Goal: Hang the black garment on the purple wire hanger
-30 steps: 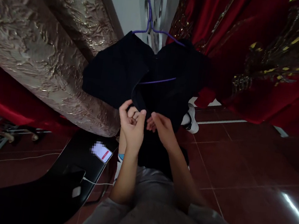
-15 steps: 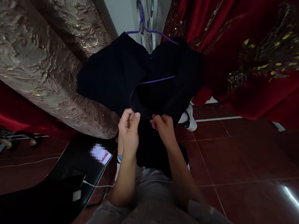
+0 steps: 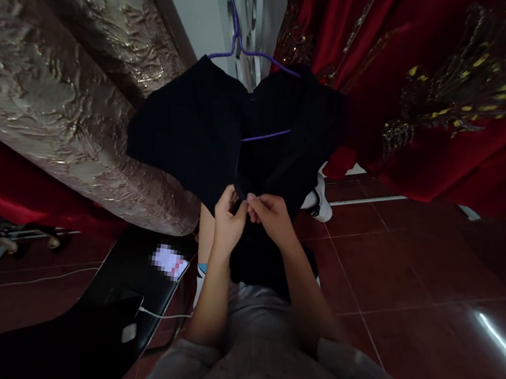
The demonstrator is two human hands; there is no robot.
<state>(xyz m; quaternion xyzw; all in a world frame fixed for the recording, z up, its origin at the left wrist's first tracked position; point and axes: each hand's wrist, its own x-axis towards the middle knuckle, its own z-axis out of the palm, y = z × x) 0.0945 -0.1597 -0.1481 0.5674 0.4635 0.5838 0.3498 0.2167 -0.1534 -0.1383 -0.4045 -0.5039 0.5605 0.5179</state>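
Observation:
A dark navy garment (image 3: 187, 125), its front open, hangs on a purple hanger (image 3: 236, 35) in the middle of the view. Through the opening shows the hanger's lower bar. My left hand (image 3: 229, 217) is closed, pinching one front edge of the garment low on its opening. Right beside it, my right hand (image 3: 271, 213) pinches the cloth at the other edge, its thumb and fingertips close to my left thumb. Whether a button or other fastening lies between the fingertips is too dark and small to tell.
On the left a black bench-like surface (image 3: 78, 315) bears a lit phone (image 3: 169, 262) and a dark device with a white cable (image 3: 166, 315). Textured beige fabric (image 3: 73, 97) hangs at left, red sequined fabric (image 3: 427, 138) at right. A white shoe (image 3: 323, 202) stands on the tiled floor.
My hands have come together, the left moving right and the right slightly left. The garment's front edges are drawn closer, and its opening has narrowed.

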